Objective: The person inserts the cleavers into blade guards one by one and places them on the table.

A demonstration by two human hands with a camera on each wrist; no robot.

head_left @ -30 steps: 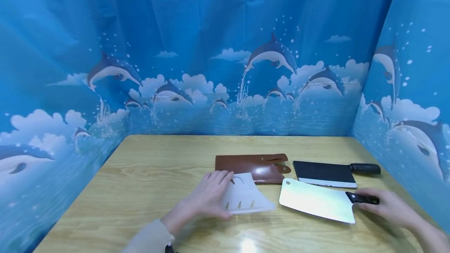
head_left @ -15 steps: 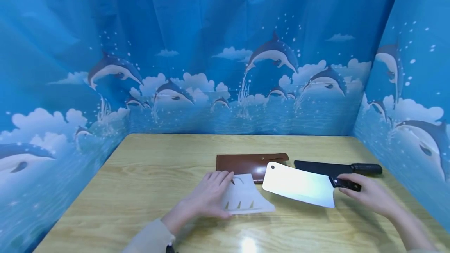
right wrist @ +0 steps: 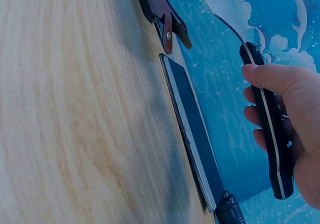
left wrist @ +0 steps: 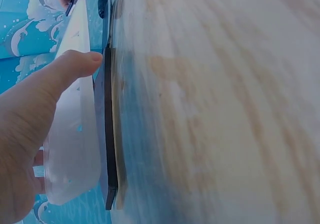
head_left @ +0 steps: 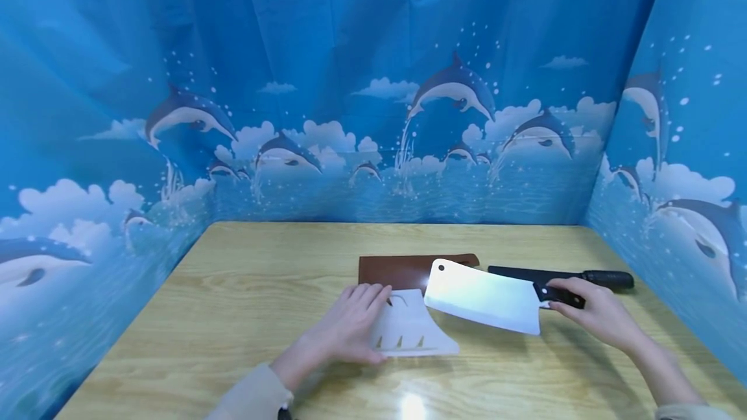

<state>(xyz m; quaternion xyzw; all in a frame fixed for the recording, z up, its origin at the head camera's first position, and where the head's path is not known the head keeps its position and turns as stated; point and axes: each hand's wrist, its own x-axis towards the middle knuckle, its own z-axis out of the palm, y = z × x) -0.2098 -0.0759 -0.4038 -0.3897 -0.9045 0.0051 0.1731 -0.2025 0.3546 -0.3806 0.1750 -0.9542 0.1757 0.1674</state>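
A: What does the left hand [head_left: 350,323] have?
B: The white cover [head_left: 408,326]. Seen from the left wrist, its thumb [left wrist: 80,65] presses on the near side while fingertips show past the far edge, so the grip is only as wide as the cover is thick.
A: And the right hand [head_left: 595,317]?
B: The cleaver [head_left: 484,297]. The right wrist view shows the fingers [right wrist: 254,115] curled round its black handle [right wrist: 270,129], thumb along the near side.
A: Is the cleaver lying down?
B: No, it's held in the air above the worktop [head_left: 245,277], with the blade pointing towards the left hand. The corner with the hole is near the cover's right side; I can't tell whether they touch.
A: What's behind it?
B: A brown case [head_left: 391,269], lying flat and partly hidden by the blade. To its right lies a second knife [head_left: 531,274] with a dark blade, also partly covered from the head view.
A: And beyond the worktop?
B: A blue curtain [head_left: 327,70] printed with dolphins and clouds.
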